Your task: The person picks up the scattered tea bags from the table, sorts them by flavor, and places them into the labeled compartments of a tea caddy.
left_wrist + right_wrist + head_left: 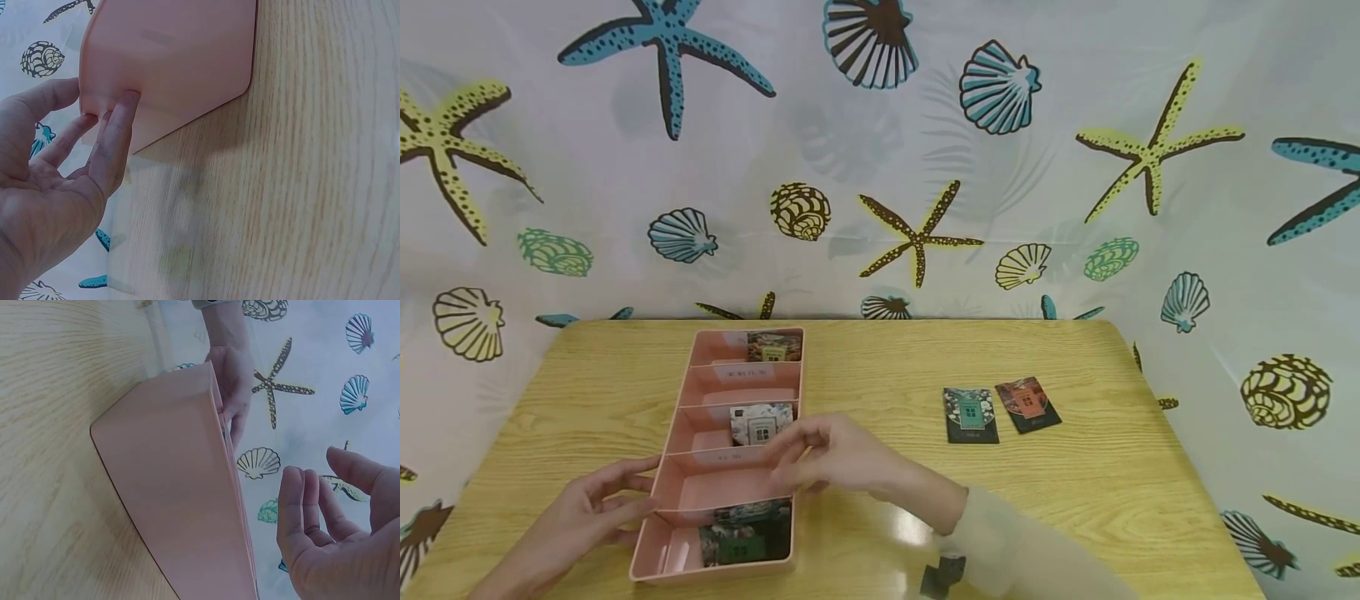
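A long pink divided box (643,560) lies on the table, its compartments in a row. On its left side, my left hand (597,510) holds the wall, thumb by the rim and a fingertip against the outer face (172,69). My right hand (831,454) hovers over the right rim beside the fourth compartment. In the right wrist view that hand (340,531) has loosely bent fingers around nothing, apart from the box (162,462). A white sachet (762,423) sits in the third compartment, a brown one (775,346) in the farthest, dark green ones (745,537) in the nearest.
Right of the box, two dark sachets lie flat on the wooden table: one with a teal label (972,417), another with a red label (1028,404). A white curtain (880,150) printed with shells and starfish hangs behind and beside the table (1075,500).
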Available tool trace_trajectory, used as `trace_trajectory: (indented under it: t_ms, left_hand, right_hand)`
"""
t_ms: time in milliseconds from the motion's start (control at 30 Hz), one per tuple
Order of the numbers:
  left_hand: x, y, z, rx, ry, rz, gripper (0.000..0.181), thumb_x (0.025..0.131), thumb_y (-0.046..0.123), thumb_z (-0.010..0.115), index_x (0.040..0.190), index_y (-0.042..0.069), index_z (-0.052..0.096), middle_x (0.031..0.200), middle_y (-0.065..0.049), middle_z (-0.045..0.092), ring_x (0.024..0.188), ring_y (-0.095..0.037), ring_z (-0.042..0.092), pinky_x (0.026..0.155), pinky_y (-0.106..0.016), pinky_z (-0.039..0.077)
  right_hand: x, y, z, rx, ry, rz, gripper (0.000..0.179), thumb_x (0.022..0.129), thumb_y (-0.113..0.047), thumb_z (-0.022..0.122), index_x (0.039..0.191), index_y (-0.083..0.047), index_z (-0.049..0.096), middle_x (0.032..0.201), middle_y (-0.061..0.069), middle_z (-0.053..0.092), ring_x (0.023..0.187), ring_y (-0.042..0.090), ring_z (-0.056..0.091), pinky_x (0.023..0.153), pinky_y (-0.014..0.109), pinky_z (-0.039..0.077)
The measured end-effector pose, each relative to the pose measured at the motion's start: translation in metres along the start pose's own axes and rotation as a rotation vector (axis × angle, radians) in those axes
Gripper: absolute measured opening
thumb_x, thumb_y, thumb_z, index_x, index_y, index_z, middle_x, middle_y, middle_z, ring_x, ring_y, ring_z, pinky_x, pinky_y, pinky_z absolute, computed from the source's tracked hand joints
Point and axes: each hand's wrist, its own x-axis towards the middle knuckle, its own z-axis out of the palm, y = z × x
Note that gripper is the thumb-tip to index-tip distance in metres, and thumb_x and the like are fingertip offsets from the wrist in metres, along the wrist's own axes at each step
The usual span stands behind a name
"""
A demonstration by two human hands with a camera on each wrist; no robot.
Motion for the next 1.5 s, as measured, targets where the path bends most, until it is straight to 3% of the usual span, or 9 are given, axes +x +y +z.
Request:
trace_trajectory:
  t_ms: [167, 333, 567, 667, 967, 1167, 1333, 1500]
  left_hand:
    - [0.000, 0.000, -0.001, -0.010, -0.012, 0.007, 0.038, 0.111, 0.020, 0.057, 0.137, 0.047, 0.056, 0.117, 0.015, 0.066, 0.105, -0.005, 0.073, 0.087, -0.037, 0.067]
    - [0.000, 0.001, -0.001, 0.001, -0.007, 0.000, 0.039, 0.111, 0.021, 0.058, 0.144, 0.040, 0.055, 0.118, 0.013, 0.065, 0.105, -0.005, 0.073, 0.087, -0.037, 0.067]
    - [0.000, 0.002, -0.001, -0.023, -0.019, 0.007, 0.038, 0.111, 0.020, 0.057, 0.132, 0.051, 0.056, 0.117, 0.014, 0.065, 0.105, -0.006, 0.074, 0.087, -0.037, 0.067]
    - [0.000, 0.002, 0.000, -0.026, -0.014, 0.004, 0.038, 0.110, 0.020, 0.058, 0.132, 0.051, 0.056, 0.117, 0.014, 0.065, 0.104, -0.006, 0.074, 0.087, -0.037, 0.067]
    - [0.000, 0.003, 0.002, 0.005, 0.018, -0.010, 0.041, 0.109, 0.021, 0.060, 0.147, 0.035, 0.054, 0.118, 0.010, 0.064, 0.104, -0.006, 0.073, 0.087, -0.037, 0.067]
    - [0.000, 0.003, 0.002, 0.001, 0.016, 0.000, 0.040, 0.110, 0.020, 0.059, 0.146, 0.036, 0.055, 0.119, 0.010, 0.063, 0.104, -0.006, 0.073, 0.087, -0.037, 0.067]
    - [-0.001, 0.004, 0.002, 0.013, 0.016, -0.002, 0.045, 0.110, 0.021, 0.059, 0.154, 0.022, 0.051, 0.119, 0.008, 0.064, 0.104, -0.006, 0.073, 0.087, -0.038, 0.067]
    - [-0.001, 0.005, 0.002, 0.013, 0.021, -0.008, 0.044, 0.110, 0.021, 0.060, 0.153, 0.023, 0.052, 0.118, 0.010, 0.064, 0.104, -0.005, 0.073, 0.087, -0.038, 0.067]
  right_hand:
    - [-0.010, -0.001, -0.013, 0.034, 0.077, -0.002, 0.036, 0.097, -0.009, 0.075, 0.132, -0.001, 0.069, 0.096, -0.004, 0.071, 0.081, 0.012, 0.071, 0.073, 0.035, 0.067]
    - [-0.022, 0.002, -0.026, 0.065, 0.165, -0.027, 0.037, 0.098, -0.009, 0.073, 0.134, -0.001, 0.068, 0.097, -0.004, 0.069, 0.084, 0.012, 0.072, 0.076, 0.039, 0.068]
    - [-0.040, 0.009, -0.053, 0.066, 0.260, -0.040, 0.038, 0.099, -0.012, 0.073, 0.135, -0.002, 0.066, 0.098, -0.005, 0.069, 0.085, 0.012, 0.072, 0.077, 0.035, 0.067]
    - [-0.048, 0.010, -0.065, 0.088, 0.291, -0.029, 0.040, 0.098, -0.012, 0.073, 0.136, -0.002, 0.065, 0.098, -0.005, 0.069, 0.085, 0.013, 0.072, 0.077, 0.036, 0.067]
    - [-0.063, 0.021, -0.102, 0.097, 0.371, 0.016, 0.045, 0.100, -0.018, 0.072, 0.143, -0.006, 0.061, 0.107, -0.004, 0.070, 0.091, 0.014, 0.073, 0.080, 0.034, 0.067]
    - [-0.075, 0.034, -0.129, 0.092, 0.444, 0.055, 0.050, 0.101, -0.021, 0.072, 0.146, -0.005, 0.058, 0.111, -0.002, 0.070, 0.091, 0.014, 0.073, 0.081, 0.033, 0.067]
    - [-0.084, 0.046, -0.150, 0.103, 0.526, 0.103, 0.055, 0.101, -0.022, 0.073, 0.149, -0.003, 0.055, 0.122, 0.009, 0.070, 0.092, 0.017, 0.074, 0.082, 0.034, 0.067]
    - [-0.090, 0.057, -0.167, 0.091, 0.604, 0.143, 0.059, 0.101, -0.020, 0.073, 0.152, -0.002, 0.052, 0.118, 0.008, 0.070, 0.087, 0.017, 0.075, 0.075, 0.029, 0.067]
